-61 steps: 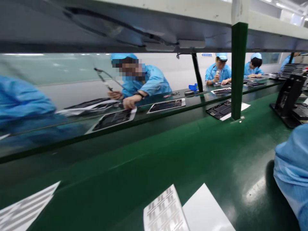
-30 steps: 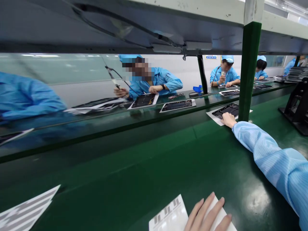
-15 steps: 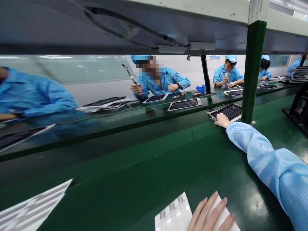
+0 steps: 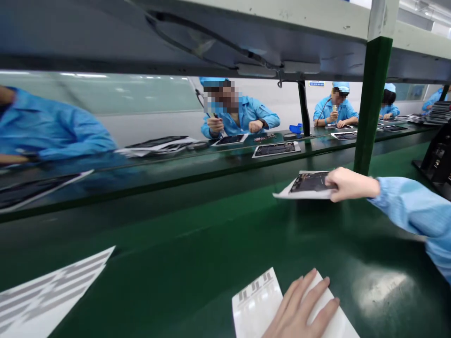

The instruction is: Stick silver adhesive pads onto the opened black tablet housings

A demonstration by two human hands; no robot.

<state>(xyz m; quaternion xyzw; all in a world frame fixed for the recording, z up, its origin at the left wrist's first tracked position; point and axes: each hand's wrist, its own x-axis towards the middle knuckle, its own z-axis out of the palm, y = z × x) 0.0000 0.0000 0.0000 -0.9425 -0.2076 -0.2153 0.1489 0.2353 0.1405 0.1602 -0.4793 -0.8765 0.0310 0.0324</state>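
Note:
My right hand (image 4: 348,184), in a blue sleeve, grips the edge of a flat tablet panel (image 4: 306,184) with a white frame and dark inner parts showing. The panel hangs level above the green belt (image 4: 197,244), in front of a green post (image 4: 369,103). Flat on a white sheet (image 4: 257,303) at the bottom edge lies my left hand (image 4: 303,307), fingers stretched out and apart; the sheet bears grey printed marks.
Another white striped sheet (image 4: 52,295) lies at the lower left. A raised green ledge (image 4: 211,164) carries more panels (image 4: 276,149). Behind it sit several people in blue coats (image 4: 239,115). A black stand (image 4: 435,157) is at the far right. A shelf (image 4: 211,42) hangs overhead.
My right hand reached out to the panel by the green post, took hold of it and lifted it off the belt toward me. My left hand came in and rests on the white sheet.

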